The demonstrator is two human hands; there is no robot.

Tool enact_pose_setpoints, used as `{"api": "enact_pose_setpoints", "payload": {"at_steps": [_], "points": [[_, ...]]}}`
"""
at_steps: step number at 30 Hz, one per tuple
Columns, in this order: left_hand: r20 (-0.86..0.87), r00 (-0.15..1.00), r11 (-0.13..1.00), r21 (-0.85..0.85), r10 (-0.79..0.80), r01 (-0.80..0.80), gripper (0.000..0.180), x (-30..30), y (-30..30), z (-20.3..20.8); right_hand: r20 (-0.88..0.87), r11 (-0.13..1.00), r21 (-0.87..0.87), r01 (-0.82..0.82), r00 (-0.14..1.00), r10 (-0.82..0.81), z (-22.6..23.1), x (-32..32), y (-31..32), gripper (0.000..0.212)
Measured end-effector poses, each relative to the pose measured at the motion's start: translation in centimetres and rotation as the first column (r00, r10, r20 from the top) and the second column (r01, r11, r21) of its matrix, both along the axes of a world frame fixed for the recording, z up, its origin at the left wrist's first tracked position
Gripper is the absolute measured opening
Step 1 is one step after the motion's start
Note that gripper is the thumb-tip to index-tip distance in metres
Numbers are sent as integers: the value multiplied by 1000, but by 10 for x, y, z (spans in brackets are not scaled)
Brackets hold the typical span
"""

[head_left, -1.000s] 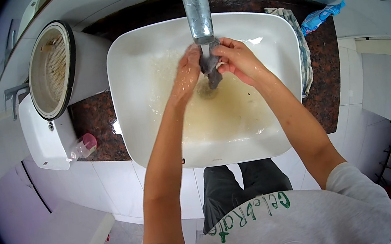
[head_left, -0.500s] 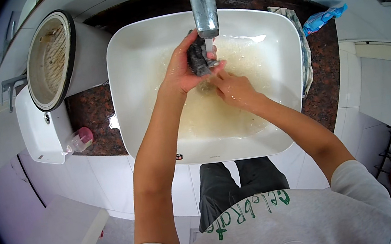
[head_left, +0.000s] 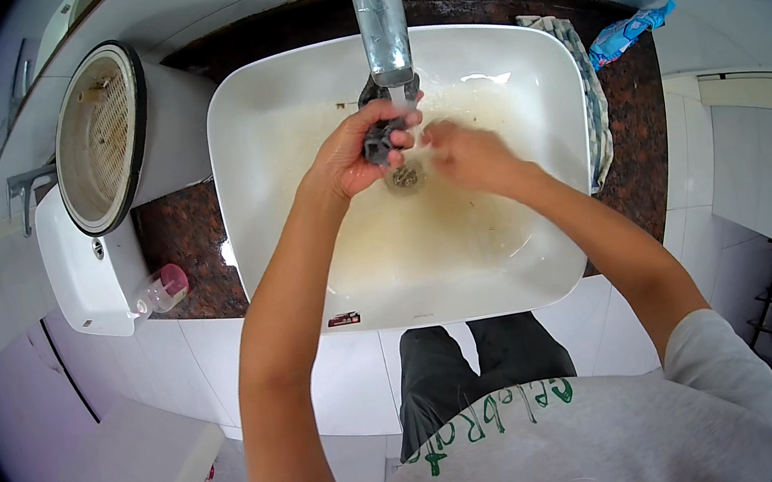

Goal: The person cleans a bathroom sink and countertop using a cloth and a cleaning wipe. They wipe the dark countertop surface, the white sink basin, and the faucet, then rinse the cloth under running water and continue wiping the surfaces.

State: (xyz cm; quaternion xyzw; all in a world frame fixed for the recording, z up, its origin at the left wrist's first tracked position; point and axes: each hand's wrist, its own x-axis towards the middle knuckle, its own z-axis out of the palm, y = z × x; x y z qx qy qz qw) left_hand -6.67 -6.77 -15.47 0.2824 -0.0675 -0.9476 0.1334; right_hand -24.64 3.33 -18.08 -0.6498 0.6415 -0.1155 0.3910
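My left hand [head_left: 351, 154] is closed around a wet, dark grey piece of cloth [head_left: 378, 143], bunched up under the tap [head_left: 385, 34]. Part of the cloth sticks out behind the fingers, beneath the spout. A stream of water runs down onto it. Just right of the cloth is my right hand [head_left: 476, 160], its fingers smeared by motion, so I cannot see whether they hold anything. Both hands are over the white basin [head_left: 252, 111], where shallow cloudy, yellowish water lies around the drain [head_left: 406, 176].
Left of the basin, a large white tub with a perforated inside [head_left: 99, 134] lies tipped on its side. Beyond it are a small white sink [head_left: 84, 276] and a clear cup with a pink base [head_left: 168, 285]. A patterned cloth [head_left: 593, 100] and blue packet [head_left: 631, 33] are at the right.
The water in the basin has dropped, and the drain shows clearly. The cloth is bunched smaller in my left hand. My right hand has drawn slightly away to the right.
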Motion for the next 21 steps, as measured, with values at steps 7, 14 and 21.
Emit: {"api": "enact_pose_setpoints", "payload": {"at_steps": [7, 14, 21], "points": [[379, 677, 605, -306, -631, 735, 26, -18, -26, 33, -214, 725, -619, -302, 953, 214, 24, -10, -46, 40], [844, 307, -665, 76, 439, 743, 16, -20, -23, 8, -180, 959, -90, -267, 952, 248, 22, 16, -71, 19], [410, 759, -760, -205, 505, 616, 23, -13, -22, -5, 628, 693, 675, -255, 691, -357, 20, -9, -60, 29]]}}
